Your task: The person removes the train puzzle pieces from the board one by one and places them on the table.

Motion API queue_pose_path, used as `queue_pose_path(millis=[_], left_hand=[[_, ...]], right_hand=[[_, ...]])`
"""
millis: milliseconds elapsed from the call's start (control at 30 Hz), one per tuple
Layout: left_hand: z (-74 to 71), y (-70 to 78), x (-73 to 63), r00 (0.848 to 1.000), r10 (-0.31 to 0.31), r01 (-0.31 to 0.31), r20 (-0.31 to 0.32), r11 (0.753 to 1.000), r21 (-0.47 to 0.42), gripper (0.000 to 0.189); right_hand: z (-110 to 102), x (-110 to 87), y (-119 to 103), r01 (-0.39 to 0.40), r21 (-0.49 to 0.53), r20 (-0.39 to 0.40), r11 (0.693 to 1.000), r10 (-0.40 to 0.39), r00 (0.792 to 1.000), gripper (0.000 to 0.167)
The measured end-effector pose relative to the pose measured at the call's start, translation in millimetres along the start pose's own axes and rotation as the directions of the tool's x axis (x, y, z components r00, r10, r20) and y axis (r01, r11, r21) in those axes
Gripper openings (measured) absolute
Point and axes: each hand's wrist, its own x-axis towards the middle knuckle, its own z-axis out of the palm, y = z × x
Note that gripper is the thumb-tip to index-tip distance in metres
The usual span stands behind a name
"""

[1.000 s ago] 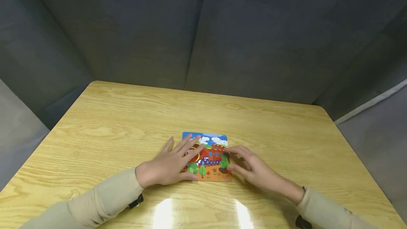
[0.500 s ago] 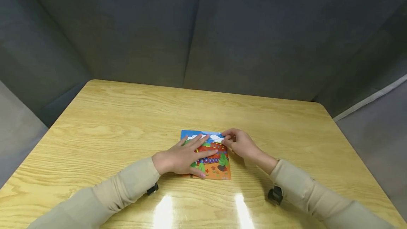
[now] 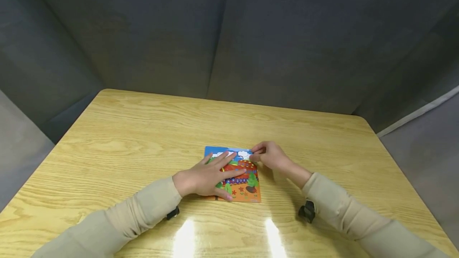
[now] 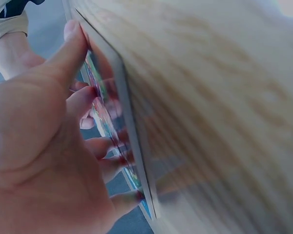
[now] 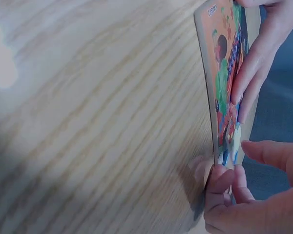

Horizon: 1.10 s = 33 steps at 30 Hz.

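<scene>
Head view, thin board (image 3: 239,181), wood-grained tabletop (image 3: 150,130)

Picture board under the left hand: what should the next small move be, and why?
Probably a gentle pry at the far right corner of the picture board: the right hand has its fingertips there, while the left hand rests spread fingers on the board, which could steady it.

The only print (image 5: 212,10), in a corner of the picture board (image 3: 239,188), is too small to read.
</scene>
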Motion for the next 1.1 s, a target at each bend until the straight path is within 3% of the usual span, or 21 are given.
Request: queue_pose_path(millis=[100,300,467,633,900,1100], left_hand=[[0.7,0.0,0.1,1.0,0.001,-0.001,-0.002,1.0,0.001,0.077],[0.6,0.7,-0.4,1.0,0.006,-0.006,-0.011,1.0,0.002,0.077],[0.1,1.2,-0.4,1.0,0.003,-0.003,-0.005,1.0,0.0,0.076],[0.7,0.3,0.0,1.0,0.004,-0.004,-0.001,1.0,-0.01,0.077],[2.4,-1.8,-0.6,1.0,0.005,-0.005,-0.01,1.0,-0.019,0.078],[1.9,-1.3,-1.4,1.0,0.007,-0.008,-0.015,1.0,-0.025,0.078]], right_hand=[[1.3,1.9,0.8,0.01,0.01,-0.028,1.0,-0.01,1.0,0.027],[6.2,4.3,1.6,0.104,-0.019,-0.1,0.994,-0.105,0.989,0.024],[1.2,4.2,5.1,0.133,0.083,-0.097,0.988,-0.125,0.987,0.024],[-24.5,0.1,20.2,0.158,0.108,-0.119,0.981,-0.145,0.982,0.023],[-79.7,-15.9,62.2,0.068,-0.011,-0.165,0.998,-0.069,0.984,0.03],[-103.0,-27.9,92.4,0.029,-0.096,-0.198,0.995,-0.048,0.979,0.03]])
